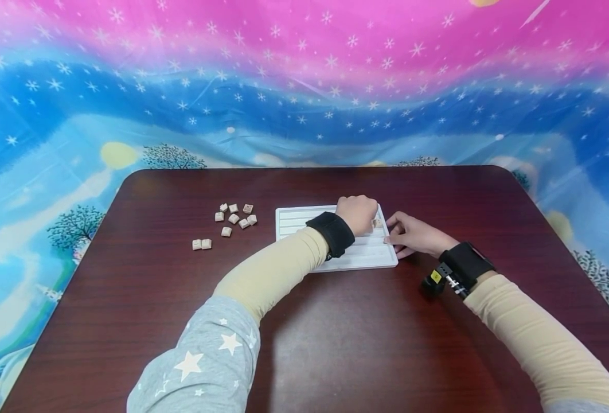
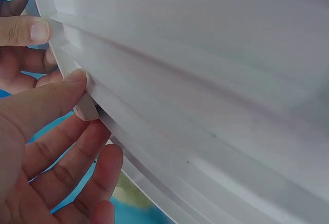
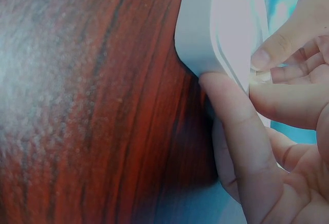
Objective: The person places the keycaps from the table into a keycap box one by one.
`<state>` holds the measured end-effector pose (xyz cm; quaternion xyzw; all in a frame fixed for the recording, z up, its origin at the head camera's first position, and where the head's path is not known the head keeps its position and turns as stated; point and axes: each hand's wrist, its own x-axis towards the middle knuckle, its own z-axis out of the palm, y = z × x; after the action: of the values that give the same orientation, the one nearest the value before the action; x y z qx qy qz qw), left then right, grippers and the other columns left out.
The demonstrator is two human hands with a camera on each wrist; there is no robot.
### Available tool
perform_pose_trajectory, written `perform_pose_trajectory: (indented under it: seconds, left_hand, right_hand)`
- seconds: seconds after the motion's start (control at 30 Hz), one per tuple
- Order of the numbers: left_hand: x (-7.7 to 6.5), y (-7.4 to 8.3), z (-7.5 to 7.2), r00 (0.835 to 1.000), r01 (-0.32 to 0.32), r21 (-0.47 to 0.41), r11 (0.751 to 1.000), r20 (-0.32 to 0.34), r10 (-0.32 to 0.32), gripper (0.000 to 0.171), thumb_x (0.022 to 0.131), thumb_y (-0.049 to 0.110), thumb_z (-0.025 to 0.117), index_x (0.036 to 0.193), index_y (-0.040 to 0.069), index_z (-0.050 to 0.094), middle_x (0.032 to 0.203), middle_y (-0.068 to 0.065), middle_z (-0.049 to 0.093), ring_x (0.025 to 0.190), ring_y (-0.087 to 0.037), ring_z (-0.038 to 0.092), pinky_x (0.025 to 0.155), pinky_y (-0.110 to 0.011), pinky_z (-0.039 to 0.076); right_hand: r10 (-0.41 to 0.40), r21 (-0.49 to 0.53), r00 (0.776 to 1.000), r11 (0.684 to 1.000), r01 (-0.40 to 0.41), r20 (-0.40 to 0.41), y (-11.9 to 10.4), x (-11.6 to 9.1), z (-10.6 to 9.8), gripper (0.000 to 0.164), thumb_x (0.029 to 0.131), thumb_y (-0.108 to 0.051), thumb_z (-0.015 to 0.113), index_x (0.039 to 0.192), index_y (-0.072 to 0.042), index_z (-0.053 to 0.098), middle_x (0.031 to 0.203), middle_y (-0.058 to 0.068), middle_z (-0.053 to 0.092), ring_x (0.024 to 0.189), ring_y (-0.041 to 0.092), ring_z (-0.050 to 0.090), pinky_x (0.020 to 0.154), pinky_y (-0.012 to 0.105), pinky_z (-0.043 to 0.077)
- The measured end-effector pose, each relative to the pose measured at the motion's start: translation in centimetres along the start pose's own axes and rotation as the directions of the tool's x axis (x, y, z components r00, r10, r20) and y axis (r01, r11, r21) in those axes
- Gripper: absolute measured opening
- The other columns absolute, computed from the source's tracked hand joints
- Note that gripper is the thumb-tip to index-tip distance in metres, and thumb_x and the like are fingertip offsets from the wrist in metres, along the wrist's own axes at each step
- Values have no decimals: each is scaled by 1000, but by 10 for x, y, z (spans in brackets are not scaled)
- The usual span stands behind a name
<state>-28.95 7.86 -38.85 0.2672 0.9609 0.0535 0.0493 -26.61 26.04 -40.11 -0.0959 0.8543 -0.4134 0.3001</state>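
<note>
A white ridged tray (image 1: 356, 255) lies on the table with long parallel rows across it. Over its right end, my left hand (image 1: 357, 213) pinches a small cream keycap (image 2: 88, 109) between thumb and fingers, at one of the rows. My right hand (image 1: 417, 235) grips the tray's right edge, the thumb on the rim and the other fingers at its outer side. In the head view my left hand and wrist cover part of the tray. Off to the left, several loose cream keycaps (image 1: 234, 218) lie scattered.
Two more keycaps (image 1: 202, 244) sit side by side nearer the front left. The dark red-brown table (image 1: 346, 332) has rounded far corners, and a printed cloth (image 1: 304, 86) hangs behind it. A black camera (image 1: 433, 282) juts from my right wristband.
</note>
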Motion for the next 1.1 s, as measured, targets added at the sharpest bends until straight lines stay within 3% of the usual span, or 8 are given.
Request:
perform_pose_trajectory:
  seconds: [0.33, 0.63, 1.1]
  left_hand:
    - [1, -2, 1, 1000, -9, 1, 1000, -17, 9, 9, 101, 18, 65, 102, 16, 73, 83, 1, 68, 74, -15, 62, 74, -36, 52]
    - [-2, 0, -1, 999, -19, 15, 1000, -27, 20, 16, 103, 20, 63, 114, 14, 73, 97, -2, 73, 82, -18, 68, 76, -37, 55]
    - [-4, 1, -1, 1000, -7, -31, 999, -28, 6, 16, 103, 18, 62, 114, 13, 73, 98, -3, 73, 84, -19, 68, 78, -38, 55]
  right_hand:
    - [6, 3, 1000, 1000, -6, 7, 1, 0, 0, 45, 105, -5, 57, 139, 11, 32, 104, 20, 52, 80, 23, 60, 73, 36, 60]
    - [4, -2, 1000, 1000, -4, 4, -1, 0, 0, 45, 104, -4, 57, 139, 11, 32, 103, 20, 52, 80, 23, 60, 72, 36, 60]
    - [9, 2, 1000, 1000, -9, 3, -3, -1, 1, 45, 105, -4, 56, 139, 11, 31, 105, 21, 52, 81, 23, 60, 73, 37, 60]
